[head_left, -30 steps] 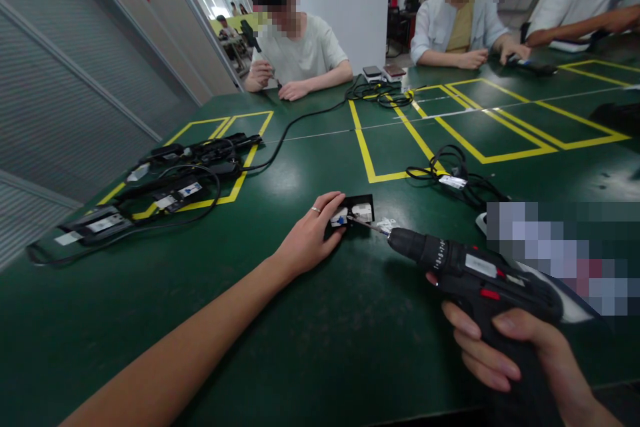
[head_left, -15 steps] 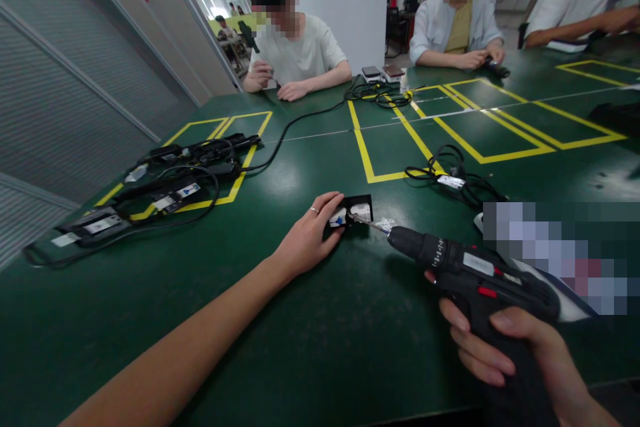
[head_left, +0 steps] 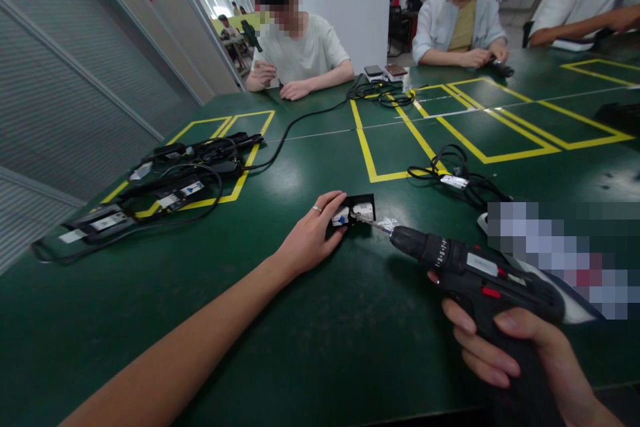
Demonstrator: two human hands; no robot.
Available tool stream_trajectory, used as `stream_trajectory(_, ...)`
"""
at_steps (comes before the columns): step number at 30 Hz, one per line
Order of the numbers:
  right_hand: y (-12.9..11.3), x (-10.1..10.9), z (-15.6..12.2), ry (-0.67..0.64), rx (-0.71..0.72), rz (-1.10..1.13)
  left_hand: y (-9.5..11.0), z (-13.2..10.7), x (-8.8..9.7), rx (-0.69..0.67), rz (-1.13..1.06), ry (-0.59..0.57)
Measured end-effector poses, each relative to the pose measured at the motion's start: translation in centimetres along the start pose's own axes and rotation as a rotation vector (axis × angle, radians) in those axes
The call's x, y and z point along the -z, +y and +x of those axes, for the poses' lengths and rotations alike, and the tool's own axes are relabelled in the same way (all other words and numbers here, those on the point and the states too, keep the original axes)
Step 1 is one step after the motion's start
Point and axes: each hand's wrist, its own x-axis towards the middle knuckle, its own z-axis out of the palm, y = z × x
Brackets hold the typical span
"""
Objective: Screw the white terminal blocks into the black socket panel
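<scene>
A black cordless drill [head_left: 460, 263] is gripped by its handle in my right hand [head_left: 530, 347]. Its long bit points left and reaches a small black rectangular box [head_left: 367, 201] with white labels on its face. The box lies on the green table [head_left: 300, 340]. My left hand [head_left: 315, 233], a ring on one finger, holds the box at its left end, fingers over the top and thumb along the lower side. A small clear or white scrap [head_left: 387, 223] lies just right of the box, behind the bit. Exactly where the bit tip touches is too small to tell.
Black devices with cables [head_left: 190, 180] lie at the left. A coiled cable with a white label [head_left: 454, 181] sits beyond the drill. A blurred-out item [head_left: 565, 260] lies at the right. Yellow tape [head_left: 373, 170] marks rectangles. Across the table sit other people [head_left: 305, 47], one holding a tool.
The whole view has shifted slightly to the right. My hands, the drill and the box keep the same positions relative to each other.
</scene>
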Motion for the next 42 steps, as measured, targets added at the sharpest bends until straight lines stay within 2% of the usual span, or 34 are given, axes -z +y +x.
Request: stream_trajectory(42, -0.02, 0.08, 0.08, 0.017, -0.003, 0.01, -0.38, 0.05, -0.25, -0.006, -0.006, 0.005)
